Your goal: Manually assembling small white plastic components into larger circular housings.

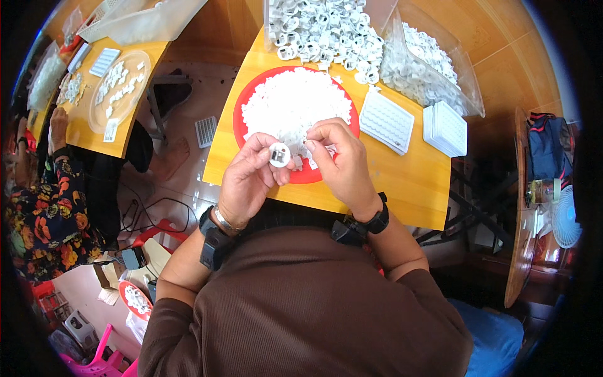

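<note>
Between the thumb and fingers of my left hand point(249, 171) is a small round white plastic part point(279, 154), its face turned up with dark spots in it. Close by on the right, my right hand point(339, 157) is closed in a pinch; what its fingertips hold is too small to make out. Both hands are over the near edge of a red round tray point(239, 116), which is heaped with small white plastic pieces point(295, 103). A few of those pieces lie near my right fingertips.
Behind the tray lies a pile of round white parts point(326, 31), with a clear bag of more parts point(421, 63) beside it. Stacks of white trays point(386, 119) point(445, 129) stand at the right. Another person point(53, 207) sits at a table point(119, 141) on the left.
</note>
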### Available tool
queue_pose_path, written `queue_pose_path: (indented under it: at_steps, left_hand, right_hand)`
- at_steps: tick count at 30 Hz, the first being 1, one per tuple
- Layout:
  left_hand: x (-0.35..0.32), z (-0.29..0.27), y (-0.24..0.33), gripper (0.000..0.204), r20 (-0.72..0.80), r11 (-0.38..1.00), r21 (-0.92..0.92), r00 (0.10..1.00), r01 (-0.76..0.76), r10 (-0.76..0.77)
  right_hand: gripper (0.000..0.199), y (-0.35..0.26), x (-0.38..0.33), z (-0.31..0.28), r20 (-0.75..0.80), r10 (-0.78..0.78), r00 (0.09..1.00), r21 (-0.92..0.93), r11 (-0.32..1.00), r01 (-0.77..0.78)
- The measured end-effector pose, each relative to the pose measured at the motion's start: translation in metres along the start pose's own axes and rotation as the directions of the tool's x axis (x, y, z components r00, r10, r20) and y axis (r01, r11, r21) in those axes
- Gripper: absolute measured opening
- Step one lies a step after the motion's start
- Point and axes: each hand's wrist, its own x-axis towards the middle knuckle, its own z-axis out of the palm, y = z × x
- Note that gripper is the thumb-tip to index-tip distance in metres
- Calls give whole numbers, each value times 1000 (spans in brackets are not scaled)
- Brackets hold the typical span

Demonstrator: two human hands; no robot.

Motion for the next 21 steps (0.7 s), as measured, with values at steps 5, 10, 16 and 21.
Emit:
queue_pose_path:
  at_steps: [5, 10, 16, 21]
  left_hand:
    - [3, 9, -5, 21, 26, 1000, -5, 999, -19, 20]
    - [3, 15, -7, 21, 12, 998, 7, 998, -62, 62]
    - [2, 23, -5, 21, -34, 997, 56, 997, -61, 63]
    - [-1, 23, -5, 21, -33, 992, 113, 997, -63, 68]
  right_hand:
    - [13, -12, 4, 0, -110, -195, 975, 13, 980, 197]
    - [17, -10, 1, 2, -91, -313, 945, -53, 950, 309]
    - [19, -9, -2, 4, -80, -357, 931, -68, 933, 352]
    - [17, -7, -3, 4, -64, -345, 936, -33, 939, 343]
